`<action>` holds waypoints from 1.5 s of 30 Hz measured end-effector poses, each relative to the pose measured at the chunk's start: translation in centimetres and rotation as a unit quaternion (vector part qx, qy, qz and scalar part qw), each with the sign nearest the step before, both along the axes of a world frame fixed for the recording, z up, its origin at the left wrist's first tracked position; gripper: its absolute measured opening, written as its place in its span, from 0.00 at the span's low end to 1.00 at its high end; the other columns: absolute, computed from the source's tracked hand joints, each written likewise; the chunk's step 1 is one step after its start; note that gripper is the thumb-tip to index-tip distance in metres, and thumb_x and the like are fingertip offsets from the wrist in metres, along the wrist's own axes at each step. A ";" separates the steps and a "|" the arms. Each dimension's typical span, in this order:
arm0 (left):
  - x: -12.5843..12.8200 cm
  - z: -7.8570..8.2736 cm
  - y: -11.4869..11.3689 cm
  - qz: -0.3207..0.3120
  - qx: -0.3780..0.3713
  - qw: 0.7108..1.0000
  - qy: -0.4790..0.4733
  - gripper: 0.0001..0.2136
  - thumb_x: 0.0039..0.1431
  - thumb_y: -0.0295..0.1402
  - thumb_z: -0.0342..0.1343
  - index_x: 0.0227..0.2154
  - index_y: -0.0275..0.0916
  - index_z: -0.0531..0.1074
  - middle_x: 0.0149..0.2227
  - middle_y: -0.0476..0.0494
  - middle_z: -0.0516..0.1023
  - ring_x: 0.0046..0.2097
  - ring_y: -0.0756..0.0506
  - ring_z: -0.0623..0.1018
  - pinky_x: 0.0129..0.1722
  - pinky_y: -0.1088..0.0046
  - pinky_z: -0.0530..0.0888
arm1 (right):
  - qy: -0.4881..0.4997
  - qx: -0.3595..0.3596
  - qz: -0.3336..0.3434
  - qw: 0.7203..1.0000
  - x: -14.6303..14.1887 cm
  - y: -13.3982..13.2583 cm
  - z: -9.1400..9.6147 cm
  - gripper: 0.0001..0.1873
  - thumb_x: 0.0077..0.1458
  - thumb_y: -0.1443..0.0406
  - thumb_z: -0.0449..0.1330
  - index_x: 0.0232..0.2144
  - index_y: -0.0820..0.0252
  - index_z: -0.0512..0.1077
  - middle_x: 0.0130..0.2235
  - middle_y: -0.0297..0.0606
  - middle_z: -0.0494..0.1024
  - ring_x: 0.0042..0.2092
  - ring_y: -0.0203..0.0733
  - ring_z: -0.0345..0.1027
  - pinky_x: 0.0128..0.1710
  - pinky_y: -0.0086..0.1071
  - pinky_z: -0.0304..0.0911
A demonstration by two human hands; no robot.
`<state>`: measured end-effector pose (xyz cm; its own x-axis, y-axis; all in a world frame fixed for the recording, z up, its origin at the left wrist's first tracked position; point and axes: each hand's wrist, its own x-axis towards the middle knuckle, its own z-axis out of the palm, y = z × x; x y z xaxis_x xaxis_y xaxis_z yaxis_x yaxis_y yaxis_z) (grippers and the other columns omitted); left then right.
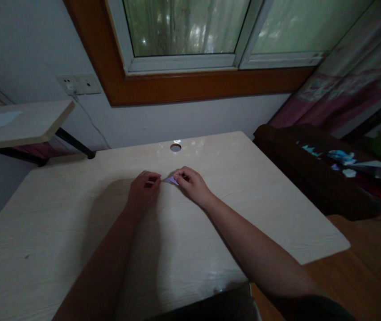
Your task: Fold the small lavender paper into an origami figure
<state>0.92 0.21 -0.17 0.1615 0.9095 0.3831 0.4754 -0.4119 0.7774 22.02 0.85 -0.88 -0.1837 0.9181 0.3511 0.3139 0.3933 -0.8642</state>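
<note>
Between my two hands is a small piece of folded purple paper [171, 179], narrow and pointed at its left end. My left hand [144, 189] pinches that thin tip with thumb and forefinger. The wider right end is gripped by my right hand [190, 182], whose fingers cover part of it. Both hands are just above or resting on the pale wood-grain table [210, 240]; I cannot tell whether the paper touches the surface.
A round cable hole [176, 147] is near the table's far edge. At the left a raised shelf [26, 118] stands on black legs. A dark brown sofa [297, 165] with scattered items is beyond the right edge. A white cord [92, 120] hangs from the wall socket.
</note>
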 end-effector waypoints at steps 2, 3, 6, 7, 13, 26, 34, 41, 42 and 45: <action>0.2 0.2 -0.2 -0.014 0.000 1.000 0.003 0.08 0.60 0.37 0.57 0.38 0.40 0.75 0.39 0.44 0.77 0.37 0.48 0.79 0.34 0.75 0.78 | -0.009 0.009 0.010 1.000 -0.1 -0.2 0.2 0.08 0.61 0.62 0.58 0.34 0.60 0.74 0.34 0.36 0.74 0.36 0.37 0.67 0.36 0.30 0.60; 0.4 0.3 -0.3 -0.026 0.000 1.000 0.010 0.08 0.60 0.38 0.57 0.38 0.40 0.75 0.38 0.45 0.77 0.37 0.48 0.79 0.34 0.75 0.77 | -0.016 0.017 0.016 1.000 -0.1 -0.3 0.3 0.07 0.61 0.63 0.58 0.34 0.60 0.74 0.34 0.36 0.74 0.36 0.37 0.67 0.36 0.30 0.60; 0.7 0.2 -0.5 -0.059 0.005 0.997 0.050 0.09 0.61 0.39 0.57 0.36 0.40 0.76 0.36 0.45 0.78 0.34 0.49 0.78 0.36 0.73 0.77 | -0.036 0.044 0.039 0.998 -0.3 -0.6 0.7 0.07 0.61 0.64 0.57 0.33 0.59 0.74 0.34 0.36 0.73 0.35 0.37 0.67 0.36 0.29 0.60; 0.8 0.2 -0.5 -0.063 0.012 0.996 0.064 0.09 0.61 0.39 0.57 0.35 0.40 0.76 0.35 0.45 0.78 0.34 0.48 0.78 0.36 0.73 0.77 | -0.042 0.051 0.046 0.997 -0.3 -0.7 0.8 0.06 0.61 0.64 0.57 0.34 0.59 0.74 0.34 0.36 0.73 0.35 0.36 0.67 0.36 0.29 0.60; 0.6 -0.1 -0.5 -0.053 0.026 0.995 0.085 0.09 0.62 0.38 0.56 0.32 0.40 0.76 0.32 0.45 0.79 0.33 0.48 0.78 0.35 0.73 0.75 | -0.059 0.073 0.054 0.994 -0.6 -1.0 1.0 0.05 0.60 0.66 0.58 0.34 0.58 0.74 0.34 0.37 0.74 0.36 0.38 0.68 0.36 0.30 0.62; -0.1 0.4 -0.2 0.003 -0.084 0.996 -0.039 0.10 0.58 0.40 0.58 0.30 0.38 0.77 0.27 0.47 0.81 0.29 0.48 0.79 0.32 0.74 0.75 | -0.010 0.022 -0.015 1.000 0.2 -0.2 0.4 0.04 0.54 0.67 0.60 0.30 0.60 0.74 0.30 0.35 0.74 0.32 0.35 0.66 0.33 0.29 0.61; 0.0 0.4 0.0 -0.015 -0.115 0.990 -0.075 0.10 0.57 0.40 0.58 0.30 0.38 0.77 0.27 0.47 0.81 0.29 0.48 0.79 0.32 0.74 0.76 | 0.006 0.003 0.070 0.997 -0.2 -0.7 1.1 0.11 0.56 0.61 0.63 0.41 0.58 0.77 0.37 0.39 0.77 0.35 0.37 0.70 0.36 0.30 0.65; 0.1 0.3 -0.1 -0.058 -0.125 0.989 -0.048 0.12 0.60 0.42 0.56 0.31 0.39 0.77 0.29 0.46 0.81 0.32 0.47 0.80 0.34 0.73 0.76 | -0.025 0.026 0.063 0.997 -0.2 -0.5 0.8 0.11 0.61 0.59 0.59 0.34 0.57 0.78 0.33 0.37 0.77 0.34 0.36 0.69 0.34 0.29 0.62; 0.1 0.3 -0.1 -0.061 -0.127 0.989 -0.048 0.12 0.59 0.43 0.58 0.32 0.39 0.78 0.29 0.46 0.81 0.32 0.47 0.80 0.34 0.73 0.76 | -0.023 0.024 0.063 0.997 -0.2 -0.4 0.7 0.11 0.61 0.59 0.59 0.34 0.58 0.78 0.33 0.37 0.77 0.33 0.36 0.69 0.34 0.29 0.62; 0.2 0.3 0.0 -0.057 -0.131 0.989 -0.040 0.11 0.53 0.43 0.63 0.33 0.40 0.78 0.29 0.47 0.82 0.32 0.46 0.81 0.35 0.72 0.76 | -0.018 0.018 0.064 0.998 -0.3 -0.4 0.6 0.11 0.61 0.58 0.59 0.34 0.58 0.78 0.32 0.36 0.77 0.33 0.36 0.69 0.34 0.30 0.62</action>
<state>1.10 0.22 0.09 0.2465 0.9570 0.1530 0.3703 -0.2389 0.8977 21.73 0.45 -0.28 -0.3118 0.8732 0.3746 0.2895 0.4628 -0.8378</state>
